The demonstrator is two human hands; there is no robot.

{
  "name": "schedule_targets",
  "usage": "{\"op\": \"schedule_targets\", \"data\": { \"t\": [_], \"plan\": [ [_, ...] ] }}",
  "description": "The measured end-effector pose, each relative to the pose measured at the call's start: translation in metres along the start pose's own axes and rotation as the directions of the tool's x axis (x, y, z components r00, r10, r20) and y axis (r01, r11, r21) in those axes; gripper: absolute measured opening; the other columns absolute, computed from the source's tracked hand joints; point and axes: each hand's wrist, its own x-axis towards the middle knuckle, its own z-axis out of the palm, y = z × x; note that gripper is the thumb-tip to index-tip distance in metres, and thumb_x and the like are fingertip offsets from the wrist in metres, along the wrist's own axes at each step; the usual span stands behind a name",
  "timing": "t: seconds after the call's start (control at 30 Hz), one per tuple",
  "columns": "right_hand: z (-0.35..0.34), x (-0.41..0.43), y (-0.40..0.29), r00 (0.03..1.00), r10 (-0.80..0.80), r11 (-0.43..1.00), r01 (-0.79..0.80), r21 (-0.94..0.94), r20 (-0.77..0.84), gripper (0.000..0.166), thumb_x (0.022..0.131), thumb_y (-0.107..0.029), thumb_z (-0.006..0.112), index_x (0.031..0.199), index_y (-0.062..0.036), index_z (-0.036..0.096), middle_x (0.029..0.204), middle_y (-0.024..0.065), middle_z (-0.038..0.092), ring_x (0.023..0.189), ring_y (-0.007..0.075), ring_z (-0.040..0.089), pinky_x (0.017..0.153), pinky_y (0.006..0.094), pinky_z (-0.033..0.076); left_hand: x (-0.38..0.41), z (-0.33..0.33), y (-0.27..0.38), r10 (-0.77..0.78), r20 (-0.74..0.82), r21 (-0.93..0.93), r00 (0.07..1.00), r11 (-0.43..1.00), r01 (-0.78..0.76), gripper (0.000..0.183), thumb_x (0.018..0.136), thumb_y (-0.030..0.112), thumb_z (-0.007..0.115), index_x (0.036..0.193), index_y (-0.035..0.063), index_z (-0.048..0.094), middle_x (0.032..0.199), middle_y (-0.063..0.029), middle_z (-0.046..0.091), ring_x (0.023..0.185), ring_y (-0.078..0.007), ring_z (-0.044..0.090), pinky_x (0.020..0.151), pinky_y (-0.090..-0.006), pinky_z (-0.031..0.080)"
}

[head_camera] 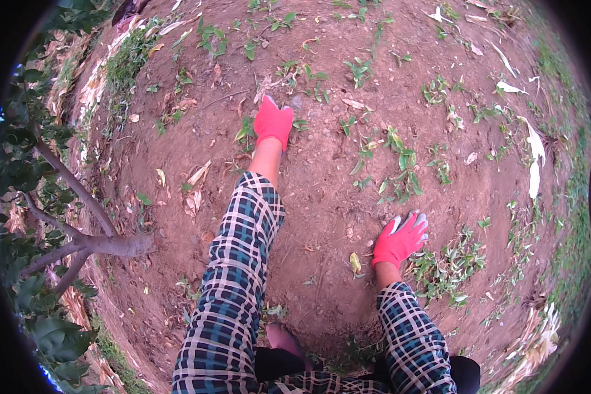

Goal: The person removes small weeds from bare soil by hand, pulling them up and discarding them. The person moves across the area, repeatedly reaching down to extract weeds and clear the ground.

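Observation:
My left hand (274,120), in a red glove with grey fingers, reaches far out to the bare brown soil (320,197). Its fingertips are mostly hidden, so what they hold cannot be made out. Small green weeds (245,130) grow just beside it, and a dry leaf (266,86) lies beyond the fingertips. Nearer to my body, my right hand (399,239) wears a matching glove; its fingers are spread and hold nothing. A loose heap of wilting weeds (448,268) lies right beside that hand. A yellowed leaf (355,263) is on the soil to its left.
At the left stands a small tree with a forked trunk (118,245) and leafy branches (54,340). Scattered weeds (401,167) and pale dry husks (534,143) dot the ground. A pink shoe (285,340) shows below. Grass (574,246) borders the right.

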Motion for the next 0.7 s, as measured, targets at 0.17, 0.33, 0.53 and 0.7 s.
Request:
{"op": "schedule_targets", "data": {
  "t": [0.17,0.33,0.53,0.7],
  "plan": [
    [0.001,0.001,0.002,0.999,-0.032,0.999,0.032,-0.030,0.004,0.055,0.093,-0.034,0.046,0.140,-0.0068,0.037,0.149,0.0160,0.031,0.139,0.0354,0.025,0.111,0.0526,0.018,0.030,-0.009,0.004,-0.051,0.271,0.168,0.961,0.986,0.005,0.048,0.079,0.039,0.062,0.112,0.0038,0.060,0.112,-0.0204,0.063,0.107,-0.0358,0.059,0.089,-0.0447,0.047],
    [0.001,0.000,0.000,1.000,-0.005,1.000,0.005,0.003,0.012,0.055,0.093,-0.034,0.047,0.140,-0.0062,0.037,0.149,0.0175,0.030,0.139,0.0364,0.024,0.111,0.0527,0.018,0.036,-0.011,-0.002,0.042,0.329,0.275,0.944,0.951,-0.138,0.044,0.081,0.040,0.060,0.107,0.0045,0.064,0.112,-0.0177,0.064,0.106,-0.0360,0.059,0.089,-0.0432,0.047],
    [0.003,0.000,0.002,0.999,-0.036,0.999,0.036,0.007,-0.004,0.055,0.093,-0.033,0.047,0.139,-0.0058,0.038,0.149,0.0185,0.030,0.138,0.0373,0.025,0.111,0.0537,0.018,0.039,-0.001,-0.019,0.037,0.411,-0.040,0.911,0.999,-0.022,0.042,0.081,0.041,0.060,0.097,0.0029,0.067,0.101,-0.0212,0.065,0.098,-0.0369,0.061,0.082,-0.0415,0.048],
    [0.001,-0.001,0.002,1.000,-0.029,1.000,0.029,0.006,-0.009,0.056,0.092,-0.034,0.048,0.140,-0.0065,0.038,0.147,0.0191,0.032,0.138,0.0381,0.026,0.109,0.0544,0.020,0.041,-0.009,-0.031,0.098,0.498,-0.072,0.862,0.995,-0.071,0.039,0.081,0.040,0.060,0.093,0.0025,0.066,0.091,-0.0207,0.066,0.086,-0.0363,0.063,0.075,-0.0417,0.048]
  ]
}}
